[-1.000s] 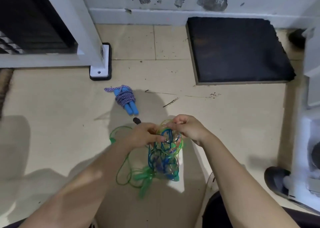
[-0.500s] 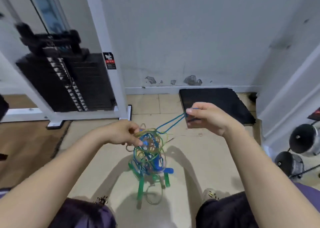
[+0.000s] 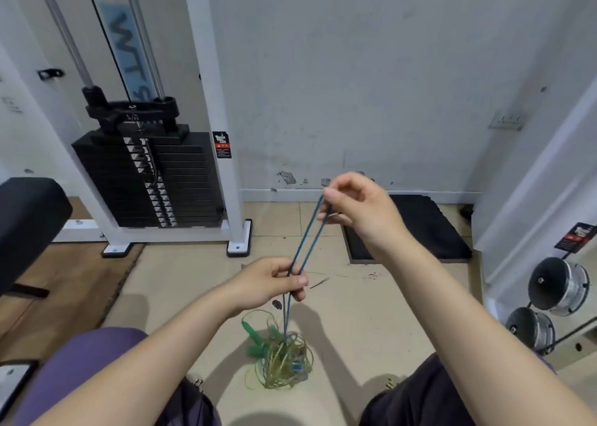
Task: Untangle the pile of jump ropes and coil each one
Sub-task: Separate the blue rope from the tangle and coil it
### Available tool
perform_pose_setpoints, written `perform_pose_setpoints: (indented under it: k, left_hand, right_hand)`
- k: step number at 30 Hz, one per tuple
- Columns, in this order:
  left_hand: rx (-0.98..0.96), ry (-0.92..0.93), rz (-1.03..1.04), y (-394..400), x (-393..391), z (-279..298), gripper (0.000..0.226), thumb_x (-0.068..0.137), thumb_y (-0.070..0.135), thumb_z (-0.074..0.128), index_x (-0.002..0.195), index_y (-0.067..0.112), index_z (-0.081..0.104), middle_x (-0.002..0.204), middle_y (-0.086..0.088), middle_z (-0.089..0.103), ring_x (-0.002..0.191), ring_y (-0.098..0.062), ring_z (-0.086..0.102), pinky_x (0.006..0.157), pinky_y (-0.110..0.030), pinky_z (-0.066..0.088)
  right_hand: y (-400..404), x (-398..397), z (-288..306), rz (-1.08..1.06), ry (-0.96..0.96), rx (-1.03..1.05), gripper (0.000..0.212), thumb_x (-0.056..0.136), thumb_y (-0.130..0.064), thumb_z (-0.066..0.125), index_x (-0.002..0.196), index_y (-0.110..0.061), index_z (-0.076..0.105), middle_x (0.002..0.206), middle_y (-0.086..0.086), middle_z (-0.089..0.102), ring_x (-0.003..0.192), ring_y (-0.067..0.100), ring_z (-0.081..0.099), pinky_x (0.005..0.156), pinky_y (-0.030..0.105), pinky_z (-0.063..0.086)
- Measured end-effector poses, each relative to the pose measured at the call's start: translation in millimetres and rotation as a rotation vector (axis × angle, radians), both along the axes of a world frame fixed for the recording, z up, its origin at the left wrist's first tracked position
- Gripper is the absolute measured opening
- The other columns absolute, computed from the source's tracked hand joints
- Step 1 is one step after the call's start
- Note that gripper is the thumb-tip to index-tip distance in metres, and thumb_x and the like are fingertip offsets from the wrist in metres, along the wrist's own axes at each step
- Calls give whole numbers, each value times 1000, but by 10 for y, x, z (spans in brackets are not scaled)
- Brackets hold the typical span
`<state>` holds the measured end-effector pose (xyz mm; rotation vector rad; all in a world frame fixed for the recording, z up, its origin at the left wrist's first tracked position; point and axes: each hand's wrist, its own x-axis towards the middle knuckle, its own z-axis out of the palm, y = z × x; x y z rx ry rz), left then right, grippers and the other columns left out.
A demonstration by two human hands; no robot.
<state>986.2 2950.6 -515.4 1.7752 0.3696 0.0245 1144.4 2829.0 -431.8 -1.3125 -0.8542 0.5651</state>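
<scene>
— Two strands of the blue rope (image 3: 308, 231) run taut between my hands. Where does it go from there?

— Down below my left hand (image 3: 269, 283) and into the tangle of ropes (image 3: 284, 359) on the floor (image 3: 371, 312) between my knees. That heap is mostly yellow-green loops, with green handles (image 3: 258, 340) sticking out on its left side and a bit of blue buried in the middle.

— How are my hands set?

— My right hand (image 3: 358, 209) is raised in front of the wall, thumb and fingertips pinching the top of the blue loop, the other fingers curled. My left hand sits lower and nearer to me, fingers curled round both strands, thumb pressing on them.

— What differs from half a second ago?

— Then my left hand held the whole tangle up off the floor, and the blue rope ran out sideways to my right hand. Now the tangle lies on the floor and the blue strands run steeply upward, my right hand well above my left.

— And around me?

— A white frame with a black weight stack (image 3: 151, 180) stands to the left, a black mat (image 3: 420, 228) lies by the wall behind my right hand, and round weights (image 3: 557, 285) sit at the far right. A black padded bench (image 3: 29, 222) edges in on the left.
</scene>
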Motion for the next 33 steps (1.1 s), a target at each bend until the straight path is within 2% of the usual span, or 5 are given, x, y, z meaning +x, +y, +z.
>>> perform_pose_setpoints:
  k: [7, 10, 13, 24, 33]
  left_hand:
    - [-49, 28, 27, 149, 48, -80, 20, 100, 13, 55, 88, 4, 67, 57, -1, 51, 55, -17, 49, 70, -35, 55]
    - [-63, 20, 77, 157, 85, -37, 21, 100, 19, 56, 88, 6, 68, 54, 3, 34, 46, -10, 30, 47, -20, 38]
    - [-43, 51, 2, 181, 91, 23, 23, 100, 22, 57, 84, 12, 70, 52, 8, 33, 44, -7, 25, 43, -16, 23]
    - [-26, 12, -32, 398, 28, 13, 10, 101, 3, 51, 110, 5, 52, 69, 0, 58, 61, -13, 49, 59, -23, 41]
    - [90, 141, -204, 483, -66, -72, 15, 101, 11, 54, 97, 6, 68, 102, -15, 73, 98, -21, 67, 102, -35, 46]
  right_hand:
    - [-84, 333, -384, -320, -210, -320, 20, 90, -26, 70, 107, -16, 71, 101, -2, 69, 86, 11, 67, 81, 30, 53]
    - [-24, 268, -399, -337, -448, -361, 48, 92, -33, 66, 136, -17, 55, 128, -8, 51, 115, 4, 53, 99, 23, 41]
    - [33, 82, -393, -122, -465, -257, 27, 95, -26, 63, 120, -20, 67, 119, -11, 64, 115, -1, 55, 104, 23, 41]
    - [96, -85, -585, 456, -288, -705, 22, 102, -22, 50, 89, -11, 65, 66, 1, 42, 62, 12, 42, 62, 27, 49]
    - [98, -6, -448, 212, -26, -128, 25, 101, -7, 44, 82, -3, 59, 73, 9, 59, 64, 17, 56, 67, 21, 47]
